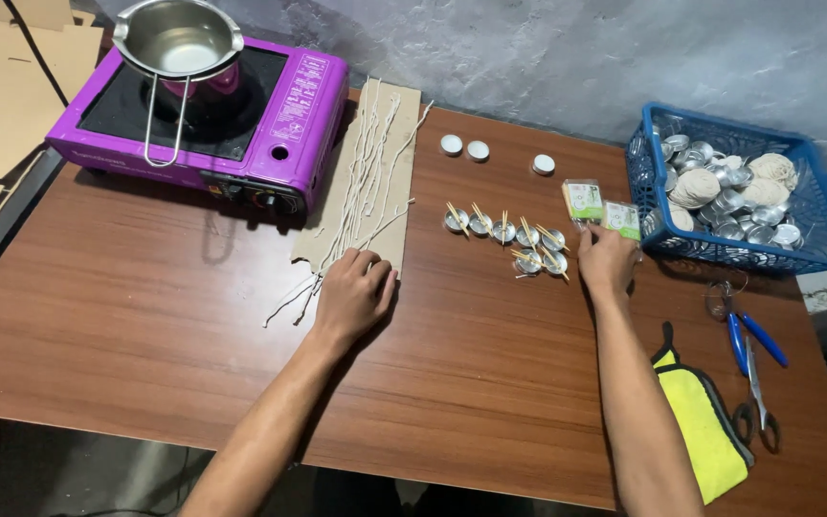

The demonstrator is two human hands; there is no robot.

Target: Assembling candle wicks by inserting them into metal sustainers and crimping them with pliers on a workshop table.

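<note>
My left hand (354, 295) lies loosely curled on the white wick strands (364, 187), which run lengthwise away from its fingers; my right hand (607, 258) pinches a small green-labelled packet (621, 219)

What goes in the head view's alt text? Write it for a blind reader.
A person's left hand rests on a cardboard strip of white wicks, while the right hand touches small packets beside round metal cups crossed with wooden sticks. A purple portable stove and blue plastic basket flank the wooden table.

Pot (179, 38) on stove (270, 134), basket (820, 235) far right
</note>
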